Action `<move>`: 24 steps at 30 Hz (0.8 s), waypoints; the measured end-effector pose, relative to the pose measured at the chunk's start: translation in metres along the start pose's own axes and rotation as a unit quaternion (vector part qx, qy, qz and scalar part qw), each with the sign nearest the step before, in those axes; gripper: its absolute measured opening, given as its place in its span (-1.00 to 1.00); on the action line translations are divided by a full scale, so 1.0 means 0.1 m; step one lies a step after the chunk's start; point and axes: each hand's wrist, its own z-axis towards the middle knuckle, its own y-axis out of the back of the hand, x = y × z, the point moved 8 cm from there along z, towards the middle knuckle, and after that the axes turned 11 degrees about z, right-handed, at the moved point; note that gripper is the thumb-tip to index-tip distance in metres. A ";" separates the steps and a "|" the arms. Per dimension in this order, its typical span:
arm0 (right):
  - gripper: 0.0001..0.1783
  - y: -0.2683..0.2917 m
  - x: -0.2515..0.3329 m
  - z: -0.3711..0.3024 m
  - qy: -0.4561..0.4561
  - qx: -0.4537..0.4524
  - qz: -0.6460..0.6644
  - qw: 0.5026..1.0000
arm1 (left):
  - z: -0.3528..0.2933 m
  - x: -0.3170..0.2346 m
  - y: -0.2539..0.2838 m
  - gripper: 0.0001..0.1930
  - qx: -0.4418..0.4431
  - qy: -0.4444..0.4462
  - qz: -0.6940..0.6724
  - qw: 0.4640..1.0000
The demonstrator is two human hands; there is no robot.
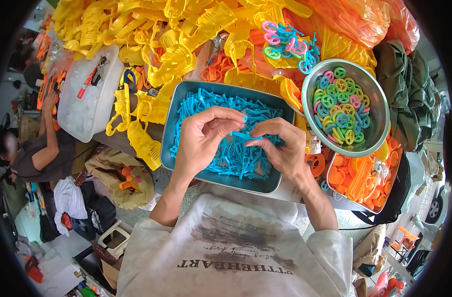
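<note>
Both my hands are above a metal tray (206, 176) full of thin blue plastic sticks (241, 166). Between the thumb and fingers of my left hand (204, 138) is a small light-blue piece (245, 119), mostly hidden by the fingertips. My right hand (284, 146) pinches a blue plastic stick (242, 135) that points toward the left hand. Close to the right hand stands a steel bowl (382, 128) of small spoked plastic wheels (342, 106) in green, yellow, pink and blue.
Yellow plastic shells (171, 62) pile up behind the tray, with several wheel-and-stick pieces (290, 47) on top. A white tub (70, 106) stands left, orange parts (367, 180) fill a container at right. Another person (38, 153) works at the far left.
</note>
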 end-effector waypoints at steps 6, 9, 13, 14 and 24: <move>-0.74 -0.02 0.01 0.00 0.006 0.016 -0.011 1.000 | -0.02 0.03 -0.03 -0.82 -0.021 0.046 -0.044 0.998; -0.74 -0.02 0.02 0.00 0.023 0.017 -0.016 0.999 | -0.05 0.08 -0.02 -0.84 -0.038 0.059 -0.020 0.997; -0.74 -0.03 0.02 0.00 0.028 0.012 -0.025 0.999 | -0.07 0.07 -0.03 -0.84 -0.029 0.064 -0.023 0.997; -0.74 -0.03 0.03 0.00 0.030 0.009 -0.031 0.999 | -0.08 0.07 -0.04 -0.85 -0.028 0.064 -0.028 0.997; -0.70 -0.02 0.11 0.02 0.063 -0.023 -0.085 0.994 | -0.13 0.12 -0.08 -0.87 -0.062 0.047 -0.078 0.994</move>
